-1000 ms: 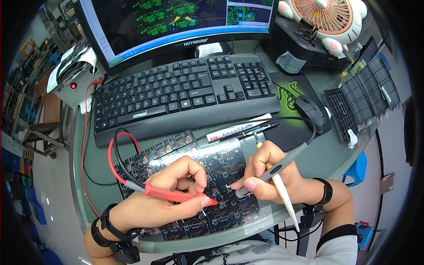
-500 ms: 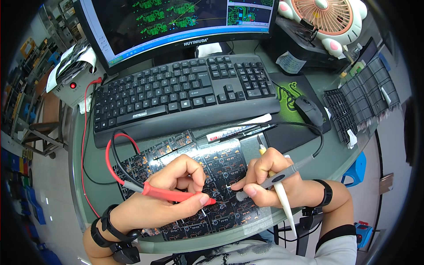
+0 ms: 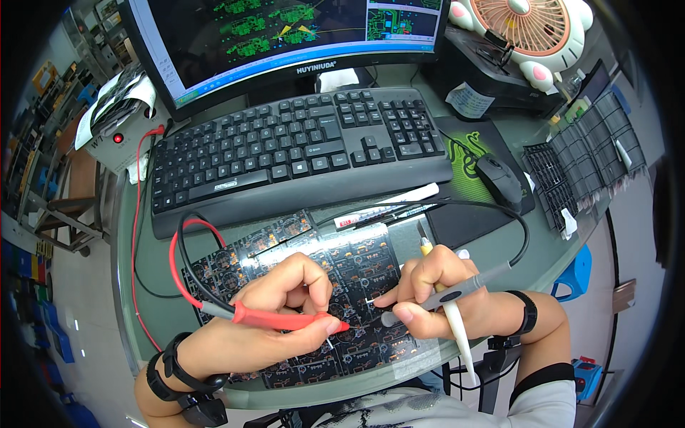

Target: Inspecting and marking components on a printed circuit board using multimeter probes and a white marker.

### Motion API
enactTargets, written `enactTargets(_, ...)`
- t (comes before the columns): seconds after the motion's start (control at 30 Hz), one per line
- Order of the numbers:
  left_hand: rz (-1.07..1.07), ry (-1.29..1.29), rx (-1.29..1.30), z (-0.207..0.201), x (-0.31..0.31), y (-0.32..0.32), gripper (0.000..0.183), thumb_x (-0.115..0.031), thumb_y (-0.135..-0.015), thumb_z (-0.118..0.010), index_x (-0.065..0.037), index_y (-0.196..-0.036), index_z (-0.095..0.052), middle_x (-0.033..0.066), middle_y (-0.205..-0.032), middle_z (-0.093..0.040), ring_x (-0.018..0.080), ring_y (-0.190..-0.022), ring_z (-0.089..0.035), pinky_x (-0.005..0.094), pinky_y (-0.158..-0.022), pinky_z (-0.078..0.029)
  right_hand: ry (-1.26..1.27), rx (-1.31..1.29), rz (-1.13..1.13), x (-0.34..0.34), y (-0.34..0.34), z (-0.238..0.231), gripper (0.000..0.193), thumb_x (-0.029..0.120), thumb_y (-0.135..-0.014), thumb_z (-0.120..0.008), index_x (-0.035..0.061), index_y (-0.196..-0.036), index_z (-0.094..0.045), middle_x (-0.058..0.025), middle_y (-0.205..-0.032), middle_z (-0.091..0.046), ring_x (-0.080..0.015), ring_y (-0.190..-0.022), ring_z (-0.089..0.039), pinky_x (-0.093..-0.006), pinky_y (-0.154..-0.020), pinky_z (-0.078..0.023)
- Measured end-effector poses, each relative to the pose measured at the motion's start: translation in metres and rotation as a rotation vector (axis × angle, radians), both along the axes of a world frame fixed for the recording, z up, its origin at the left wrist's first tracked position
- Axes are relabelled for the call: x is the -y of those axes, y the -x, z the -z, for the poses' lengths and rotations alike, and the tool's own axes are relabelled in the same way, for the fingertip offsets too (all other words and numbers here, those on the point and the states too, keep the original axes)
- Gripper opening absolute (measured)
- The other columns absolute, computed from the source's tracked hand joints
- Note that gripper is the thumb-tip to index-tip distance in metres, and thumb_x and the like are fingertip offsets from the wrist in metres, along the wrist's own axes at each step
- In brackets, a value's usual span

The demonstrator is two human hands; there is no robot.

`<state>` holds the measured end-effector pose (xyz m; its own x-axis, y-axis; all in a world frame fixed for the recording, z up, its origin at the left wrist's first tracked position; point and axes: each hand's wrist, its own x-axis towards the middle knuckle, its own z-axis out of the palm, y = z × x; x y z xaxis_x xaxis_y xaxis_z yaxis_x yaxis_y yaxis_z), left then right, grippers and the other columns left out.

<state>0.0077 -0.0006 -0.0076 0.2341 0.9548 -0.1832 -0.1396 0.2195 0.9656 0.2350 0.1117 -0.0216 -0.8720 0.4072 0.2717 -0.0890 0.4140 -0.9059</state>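
My left hand [image 3: 285, 299] is closed on a red test probe [image 3: 275, 317], its tip pointing down at the black circuit board panel [image 3: 357, 260]. My right hand [image 3: 442, 292] grips a grey test probe [image 3: 457, 288], whose tip also comes down close to the board, right of the red one. Whether either tip touches the board is too small to tell. Tucked through the fingers of that same hand is a craft knife [image 3: 460, 335] with a white handle; its blade points away from me. My hands cover part of the panel.
Behind the panel are a black keyboard [image 3: 300, 143] and a monitor [image 3: 285, 43]. Pens [image 3: 385, 207] lie between keyboard and board. A mouse [image 3: 498, 178] on its pad, black racks [image 3: 592, 157] and a fan [image 3: 524, 28] are to the right. A probe cable [image 3: 528, 235] loops behind my right hand.
The grey probe and the knife have shifted slightly in my right hand. Yellow marks have appeared on the monitor. My left hand stays almost in place, its red probe tilted slightly.
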Motion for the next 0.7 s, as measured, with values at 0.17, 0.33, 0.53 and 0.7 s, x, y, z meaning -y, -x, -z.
enactTargets(0.17,-0.028,0.016,0.035,-0.004,0.0,0.0,0.025,0.0,-0.087,-0.061,-0.005,-0.102,-0.042,0.0036,-0.1,-0.051,0.0043,-0.08,-0.055,0.0201,-0.069,-0.046,0.04,0.012,0.025,-0.001,0.003,-0.004,0.026,0.005,-0.086,-0.066,0.0043,-0.087,-0.04,-0.0065,-0.072,-0.056,-0.0104,-0.066,-0.059,-0.0355,-0.078,-0.059)
enactTargets(0.33,0.108,0.091,0.014,-0.027,-0.002,-0.001,0.054,-0.004,-0.087,-0.058,-0.001,-0.134,-0.031,0.0134,-0.119,-0.053,0.0077,-0.082,-0.058,0.0231,-0.069,-0.05,0.034,0.001,0.035,-0.001,0.031,-0.027,0.034,0.026,-0.089,-0.068,0.0043,-0.106,-0.047,-0.0072,-0.085,-0.06,-0.018,-0.074,-0.062,-0.0306,-0.063,-0.048)
enactTargets(0.53,-0.034,0.2,0.26,-0.032,0.001,0.025,0.015,-0.017,-0.089,-0.056,-0.004,-0.09,-0.05,0.0082,-0.074,-0.057,0.0089,-0.054,-0.052,0.021,-0.05,-0.043,-0.082,0.09,-0.013,-0.03,0.027,-0.048,0.022,0.022,-0.096,-0.057,0.001,-0.103,-0.058,-0.006,-0.084,-0.066,-0.0111,-0.074,-0.063,-0.0265,-0.065,-0.051)
enactTargets(0.7,-0.121,-0.015,0.168,-0.017,-0.002,0.061,0.036,-0.03,-0.091,-0.04,-0.002,-0.073,-0.054,0.0163,-0.067,-0.059,0.0219,-0.054,-0.054,0.0301,-0.056,-0.046,-0.691,0.078,0.509,-0.101,0.009,-0.009,0.01,0.018,-0.09,-0.059,0.0085,-0.093,-0.058,-0.0099,-0.084,-0.061,-0.0314,-0.086,-0.057,-0.042,-0.071,-0.047)
